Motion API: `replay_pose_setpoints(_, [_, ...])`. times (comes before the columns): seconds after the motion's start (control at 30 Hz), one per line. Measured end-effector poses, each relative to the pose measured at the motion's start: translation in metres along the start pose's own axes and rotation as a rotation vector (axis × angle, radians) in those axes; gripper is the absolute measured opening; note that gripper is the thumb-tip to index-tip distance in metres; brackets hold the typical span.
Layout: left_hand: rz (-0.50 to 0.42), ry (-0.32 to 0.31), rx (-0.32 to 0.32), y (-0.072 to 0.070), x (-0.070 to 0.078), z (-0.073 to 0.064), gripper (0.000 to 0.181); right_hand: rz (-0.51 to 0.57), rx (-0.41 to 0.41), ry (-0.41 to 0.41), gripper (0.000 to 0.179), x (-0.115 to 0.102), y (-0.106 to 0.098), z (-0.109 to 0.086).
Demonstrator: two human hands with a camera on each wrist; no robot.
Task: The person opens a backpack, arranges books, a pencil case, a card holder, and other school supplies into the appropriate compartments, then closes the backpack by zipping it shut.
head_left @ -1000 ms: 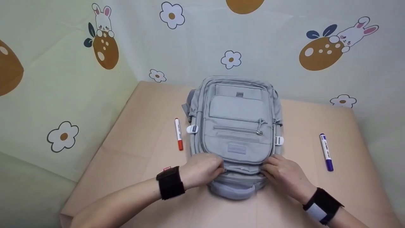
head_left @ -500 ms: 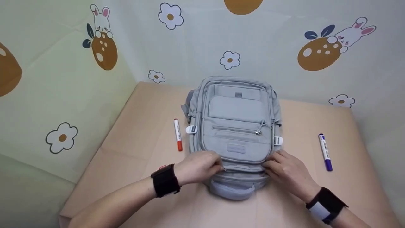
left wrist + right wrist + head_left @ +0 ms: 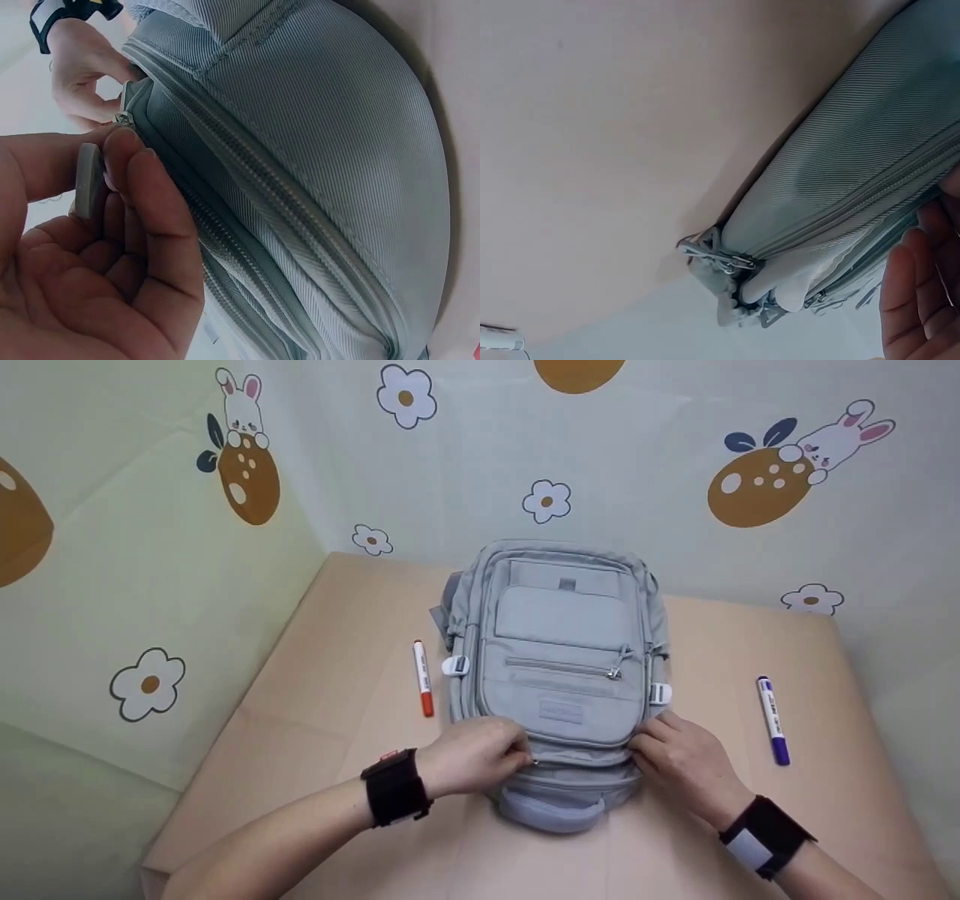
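A grey backpack [image 3: 562, 615] lies front side up, its carry handle [image 3: 551, 812] toward me. My left hand [image 3: 476, 754] is at its near left, thumb and fingers pinching a grey zipper pull [image 3: 88, 180]. The metal slider [image 3: 124, 118] sits just past the fingertips in the left wrist view. At the near right, my right hand [image 3: 686, 761] holds the bag's edge beside the same zipper with curled fingers; its fingertips are partly hidden in the fold. Several zipper tracks [image 3: 255, 172] run along the bag's near end.
A red-capped marker [image 3: 423, 679] lies left of the backpack and a purple-capped marker [image 3: 773, 720] to the right. The table [image 3: 322, 690] has a tan cover. Patterned cloth walls [image 3: 465, 472] stand behind and at left.
My right hand has shifted slightly outward and away from me along the bag's edge. The left hand stays on the zipper pull, almost in place. The backpack and markers have not moved.
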State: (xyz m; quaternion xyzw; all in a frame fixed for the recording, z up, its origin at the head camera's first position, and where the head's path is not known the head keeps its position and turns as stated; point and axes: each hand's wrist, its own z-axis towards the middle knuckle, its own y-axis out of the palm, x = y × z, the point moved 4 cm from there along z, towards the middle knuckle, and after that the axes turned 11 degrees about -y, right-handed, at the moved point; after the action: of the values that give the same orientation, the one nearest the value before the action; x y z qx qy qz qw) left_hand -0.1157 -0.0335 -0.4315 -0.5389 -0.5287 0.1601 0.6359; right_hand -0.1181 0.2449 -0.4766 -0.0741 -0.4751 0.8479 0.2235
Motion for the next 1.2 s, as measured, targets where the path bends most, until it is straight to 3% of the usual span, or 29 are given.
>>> replay_pose_setpoints(0.23, [0.108,0.026,0.040,0.011,0.016,0.008,0.011,0.028,-0.031,0.061,0.003,0.000,-0.001,0.000])
replay_pose_setpoints(0.43, [0.210,0.084,0.052,0.024,0.033,0.022,0.012,0.022,-0.019,0.071,0.015,0.000,0.000,0.000])
replay_pose_setpoints(0.6, [0.233,0.111,0.056,0.028,0.035,0.025,0.013,0.010,0.007,0.055,0.015,-0.002,-0.001,0.001])
replay_pose_setpoints(0.8, [0.194,0.126,0.061,0.019,0.025,0.016,0.024,0.032,-0.023,0.096,0.013,-0.003,-0.001,0.001])
replay_pose_setpoints(1.07, [0.254,0.207,0.205,0.002,-0.012,-0.004,0.014,0.030,-0.012,0.125,0.019,-0.004,-0.004,0.000])
replay_pose_setpoints(1.2, [0.372,0.292,0.294,0.006,-0.028,-0.010,0.011,0.036,-0.004,0.150,0.016,-0.005,-0.006,0.001])
